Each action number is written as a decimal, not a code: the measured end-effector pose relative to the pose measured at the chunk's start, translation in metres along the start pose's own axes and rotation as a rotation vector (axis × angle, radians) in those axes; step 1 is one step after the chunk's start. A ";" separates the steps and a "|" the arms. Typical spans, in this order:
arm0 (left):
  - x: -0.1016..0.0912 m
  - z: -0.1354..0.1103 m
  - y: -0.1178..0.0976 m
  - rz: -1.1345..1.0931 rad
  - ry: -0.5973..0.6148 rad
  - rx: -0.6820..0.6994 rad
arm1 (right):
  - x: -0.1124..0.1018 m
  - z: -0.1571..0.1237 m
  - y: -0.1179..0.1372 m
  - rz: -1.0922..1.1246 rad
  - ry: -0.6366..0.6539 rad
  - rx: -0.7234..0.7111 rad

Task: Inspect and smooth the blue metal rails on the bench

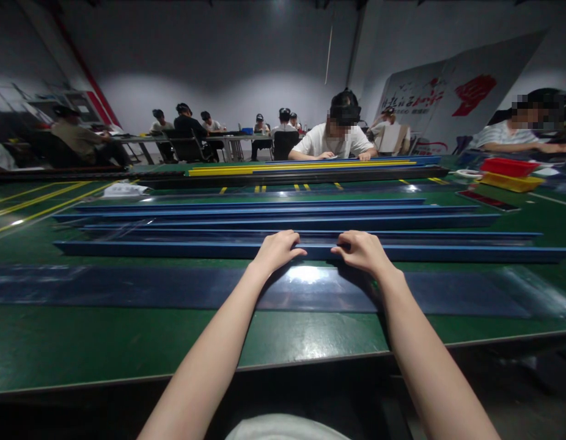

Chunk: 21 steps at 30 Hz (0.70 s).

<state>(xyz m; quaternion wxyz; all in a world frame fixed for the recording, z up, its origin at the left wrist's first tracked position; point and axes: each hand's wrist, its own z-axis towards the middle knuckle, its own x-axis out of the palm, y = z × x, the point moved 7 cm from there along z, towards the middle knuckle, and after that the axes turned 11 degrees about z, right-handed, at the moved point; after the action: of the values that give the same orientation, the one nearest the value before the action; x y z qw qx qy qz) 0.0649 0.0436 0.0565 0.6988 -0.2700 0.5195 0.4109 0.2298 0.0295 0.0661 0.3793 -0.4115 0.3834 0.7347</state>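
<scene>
So a long blue channel-shaped rail of glossy, plastic-looking stuff (173, 249) is laid crosswise on the smooth green tabletop (127, 348), and its near wall is gripped around the middle by both bare hands. By the left hand (279, 245) and the right hand (363, 250) it's pinched pretty narrow, fingers curled over the top edge and thumbs on the near side, though the fingertips are hidden. A short gap is left between the thumbs, probably so the wall can be pressed evenly without one end tipping.

Just on the near side of the rail, a flat, shiny, dark bluish strip (150, 287) is set parallel, likely so it's within easy reach. Behind the rail, more slim blue rails (402, 220) are lined up the same way, presumably so nothing gets tangled. Farther behind it, a long thin yellow bar (219, 172) is placed by some long black pieces (356, 177).
</scene>
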 end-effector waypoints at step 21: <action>-0.001 0.000 -0.002 0.019 0.036 -0.012 | 0.002 0.000 0.000 0.003 0.010 0.017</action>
<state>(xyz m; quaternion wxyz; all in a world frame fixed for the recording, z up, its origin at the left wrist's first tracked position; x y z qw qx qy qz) 0.0661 0.0421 0.0575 0.6840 -0.2768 0.5318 0.4157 0.2289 0.0302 0.0645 0.3797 -0.4112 0.3923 0.7299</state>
